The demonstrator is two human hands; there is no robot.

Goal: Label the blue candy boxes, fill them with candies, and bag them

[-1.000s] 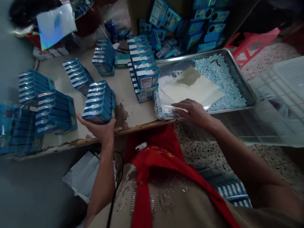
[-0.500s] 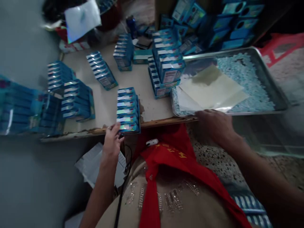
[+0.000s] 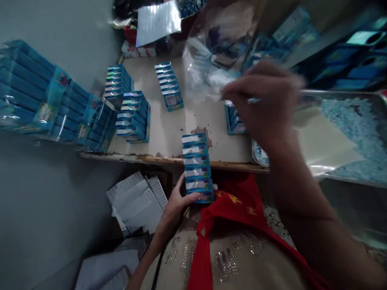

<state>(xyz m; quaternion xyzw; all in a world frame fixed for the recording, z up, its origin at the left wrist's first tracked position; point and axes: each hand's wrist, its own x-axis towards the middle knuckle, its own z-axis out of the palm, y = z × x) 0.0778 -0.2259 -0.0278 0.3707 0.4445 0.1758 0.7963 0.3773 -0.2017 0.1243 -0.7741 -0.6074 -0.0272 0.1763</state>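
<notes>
My left hand (image 3: 177, 201) grips the near end of a tray of small blue boxes (image 3: 196, 161), thumb on top. The boxes stand in one row, white strips upward, and their near end juts past the table's front edge toward my red apron (image 3: 238, 189). Over the table, my right hand (image 3: 266, 100) is raised and smeared by motion, its fingers pinched on a clear plastic bag (image 3: 196, 68) that spreads away to the left. Partly hidden behind that hand stands another tray of blue boxes (image 3: 234, 119).
More blue box trays stand on the table (image 3: 160, 125), at left (image 3: 133, 117) and farther back (image 3: 169, 86). Plastic-wrapped bundles (image 3: 45, 92) line the left wall. At right, a metal tray (image 3: 256, 155) holds pale blue bits and a yellowish sheet (image 3: 326, 137). Papers (image 3: 136, 205) lie below the table.
My left hand has drawn the box tray nearer my body, past the edge. My right hand has left the metal tray's rim and risen over the table with the plastic bag. The view has shifted left.
</notes>
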